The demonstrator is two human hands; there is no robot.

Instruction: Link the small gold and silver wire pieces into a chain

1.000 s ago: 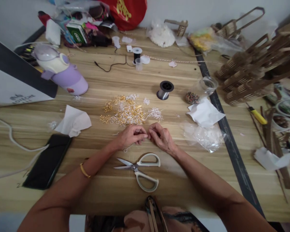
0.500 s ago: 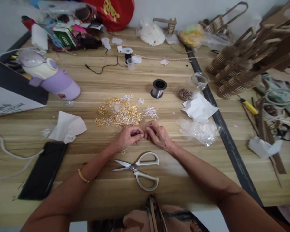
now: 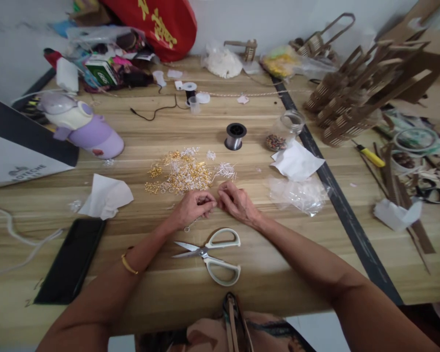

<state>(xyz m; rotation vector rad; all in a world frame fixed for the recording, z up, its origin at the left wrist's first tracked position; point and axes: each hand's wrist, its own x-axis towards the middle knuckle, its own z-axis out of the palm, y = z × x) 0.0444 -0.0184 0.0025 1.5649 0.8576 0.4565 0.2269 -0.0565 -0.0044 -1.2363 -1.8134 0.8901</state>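
Observation:
My left hand (image 3: 193,207) is closed in a pinch over the table, and a thin chain (image 3: 192,225) with a small ring at its end trails from under it. Close beside it, my right hand (image 3: 238,203) also pinches its fingertips together; whatever they hold is too small to make out. The two sets of fingertips nearly meet. Just beyond them lies a pile of gold and silver jewellery findings (image 3: 185,173), with a little heap of silvery pins (image 3: 225,171) to its right. Scissors (image 3: 203,252) with white handles rest spread on the table, nearer to me.
A spool of wire (image 3: 235,137) stands beyond the pins. To the right are a jar of beads (image 3: 286,132), white paper (image 3: 297,161) and clear plastic bags (image 3: 297,194). A black phone (image 3: 71,261), crumpled tissue (image 3: 106,196) and a purple bottle (image 3: 91,132) are on the left.
The camera view has shifted and tilted slightly. My fingertips look a touch farther apart, while both hands stay in nearly the same place.

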